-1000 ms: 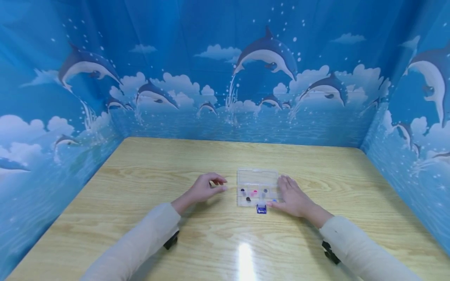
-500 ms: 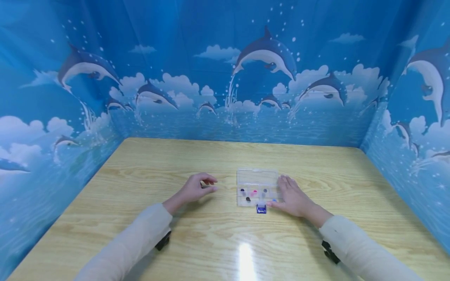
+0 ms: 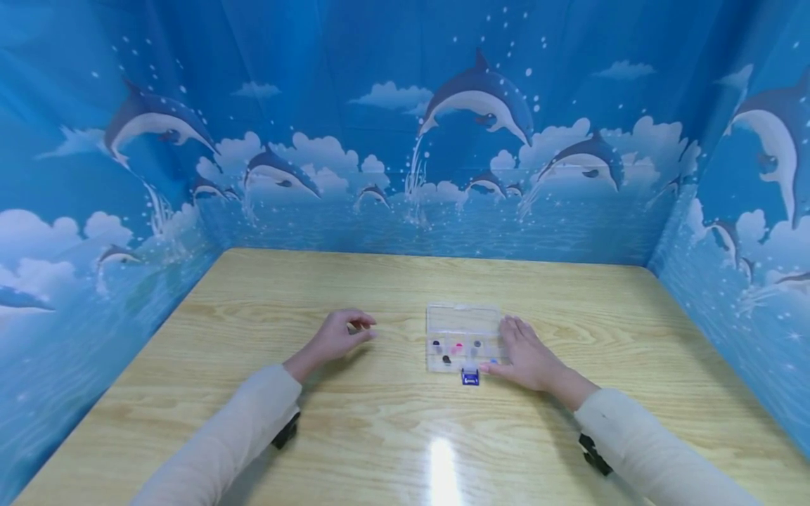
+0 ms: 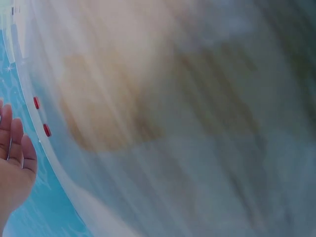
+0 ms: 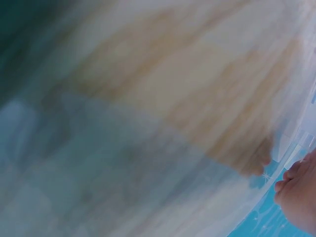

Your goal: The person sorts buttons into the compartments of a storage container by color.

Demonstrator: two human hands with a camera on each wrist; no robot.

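Observation:
A small clear plastic compartment box (image 3: 463, 320) lies flat on the wooden table (image 3: 380, 429) with a blue latch (image 3: 470, 377) at its near edge. Inside are several tiny coloured pieces (image 3: 457, 347) in black, pink and blue. My right hand (image 3: 522, 351) rests against the box's right side, fingers straight, thumb near the latch. My left hand (image 3: 338, 334) hovers low over the table well left of the box, fingers loosely curled, with nothing visible in it. Both wrist views are blurred; each shows only the edge of a hand (image 4: 12, 163) (image 5: 298, 197).
Blue dolphin-print backdrop walls (image 3: 405, 140) enclose the table on the left, back and right. Black wrist-camera mounts (image 3: 285, 430) (image 3: 591, 453) sit under my pale sleeves. A light glare (image 3: 441, 471) shines on the near tabletop.
My left hand has drawn back leftwards, away from the box. The right hand and the box have stayed where they were.

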